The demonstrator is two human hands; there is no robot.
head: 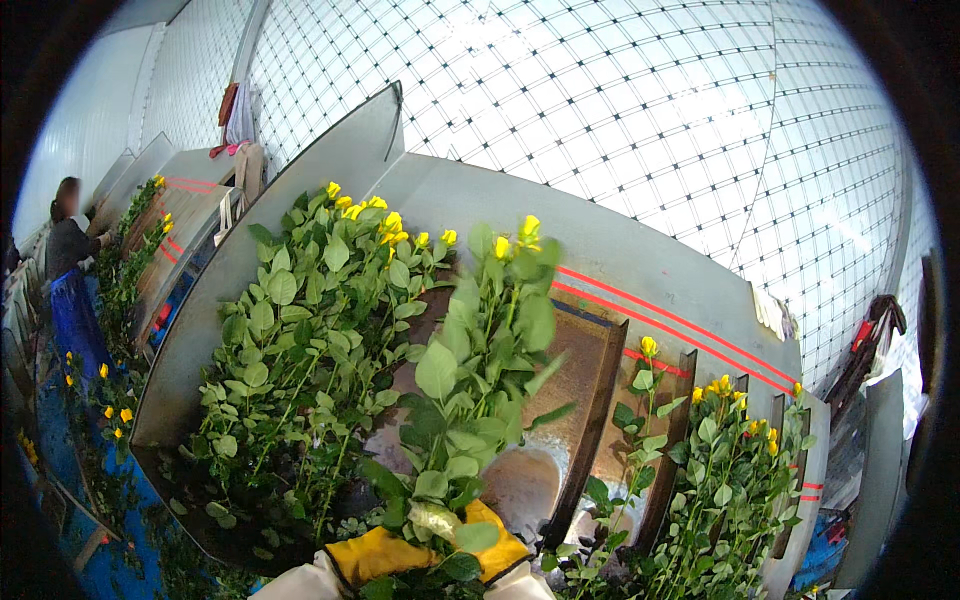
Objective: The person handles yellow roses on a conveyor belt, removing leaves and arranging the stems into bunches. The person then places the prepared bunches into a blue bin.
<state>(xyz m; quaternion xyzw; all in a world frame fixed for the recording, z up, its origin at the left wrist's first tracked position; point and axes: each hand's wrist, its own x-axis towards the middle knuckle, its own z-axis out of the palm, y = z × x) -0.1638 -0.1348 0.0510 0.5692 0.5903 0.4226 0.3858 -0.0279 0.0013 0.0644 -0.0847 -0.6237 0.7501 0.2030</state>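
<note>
Low in front of me, a bunch of yellow roses (480,360) stands between my hands, its leafy stems upright and blooms at the top. My left hand (382,556), in a yellow work glove with a pale cuff, closes on the lower stems from the left. From the other side my right hand (495,541), gloved alike, grips the same stems. Leaves cover part of the fingers of both hands. To the left, a large heap of yellow roses (307,337) leans on the metal sorting bench (480,180).
Dark metal dividers (592,435) split the bench on the right. One rose stem (637,420) lies between dividers, and more yellow roses (727,465) fill slots farther right. At far left a person (71,255) works at another bench. Cut foliage (112,480) litters the blue floor.
</note>
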